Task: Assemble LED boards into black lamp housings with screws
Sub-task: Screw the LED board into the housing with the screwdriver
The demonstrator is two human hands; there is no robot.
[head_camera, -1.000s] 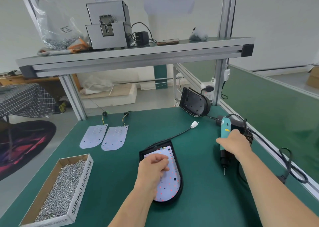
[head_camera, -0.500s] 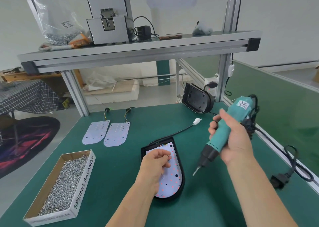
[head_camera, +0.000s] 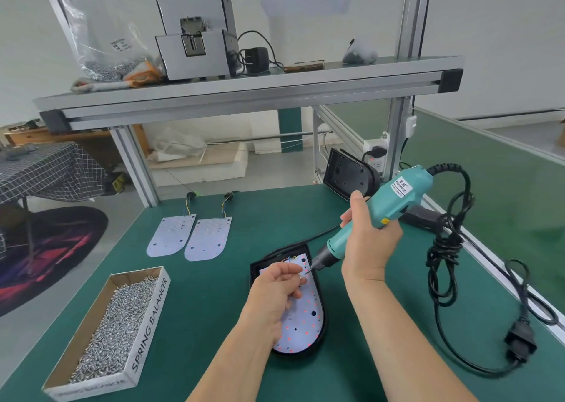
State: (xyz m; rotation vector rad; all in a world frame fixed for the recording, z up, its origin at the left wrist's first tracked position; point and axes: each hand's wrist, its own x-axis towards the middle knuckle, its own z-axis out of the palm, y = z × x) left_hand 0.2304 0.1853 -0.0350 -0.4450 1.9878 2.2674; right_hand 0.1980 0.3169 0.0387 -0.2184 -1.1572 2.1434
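Your right hand [head_camera: 370, 245] has a full grip round the teal electric screwdriver [head_camera: 385, 210], its bit just beside the screw [head_camera: 301, 276] pinched by your left hand [head_camera: 272, 297], above the LED board [head_camera: 305, 319] seated in the black lamp housing [head_camera: 255, 274] on the worktop [head_camera: 214, 310].

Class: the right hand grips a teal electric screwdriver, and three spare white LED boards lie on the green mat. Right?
No: the head view shows two spare white LED boards, not three, on the green mat; the right hand grips the teal electric screwdriver.

Right hand [head_camera: 370, 244] grips screwdriver [head_camera: 396, 198] — left hand [head_camera: 273, 294] pinches screw [head_camera: 301, 276].
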